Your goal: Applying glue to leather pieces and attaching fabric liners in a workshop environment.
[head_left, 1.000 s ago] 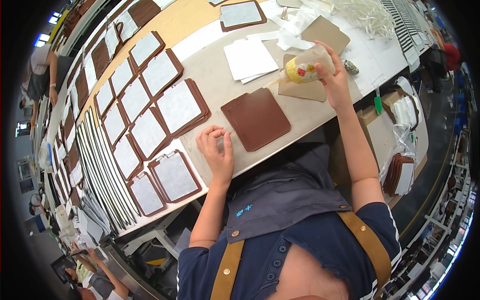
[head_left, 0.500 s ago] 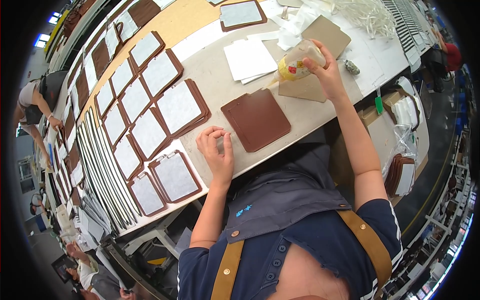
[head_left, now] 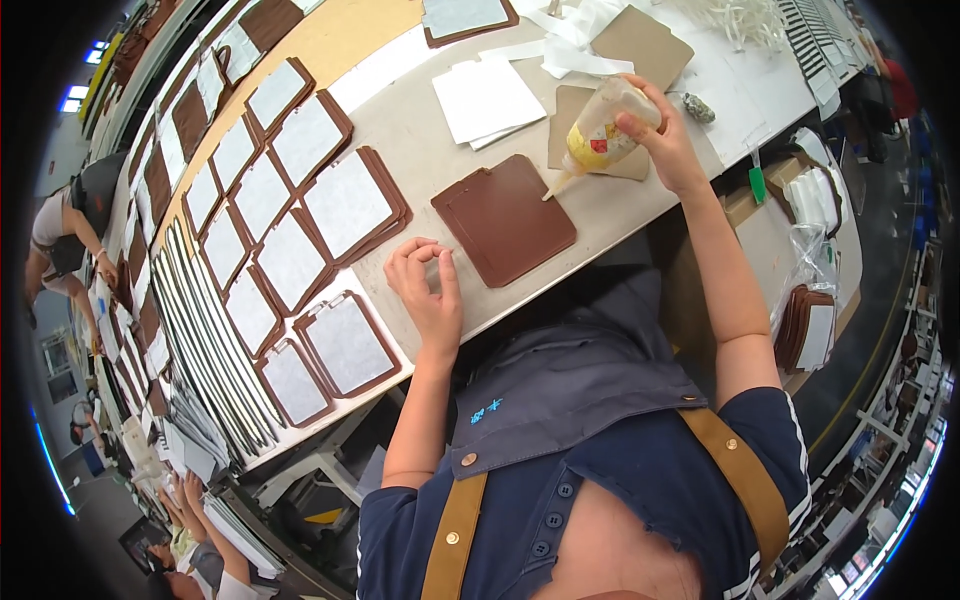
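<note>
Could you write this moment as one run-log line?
Right hand: holds bottle tilted, nozzle at edge of brown panel | Left hand: curled, beside panel | Nearby: white sheets

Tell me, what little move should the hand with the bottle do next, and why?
Probably the right hand should slide the bottle a little along the brown panel's edge. The bottle is tilted, with its nozzle pointing down at that edge, and the left hand is over by the opposite side, out of the way.
</note>
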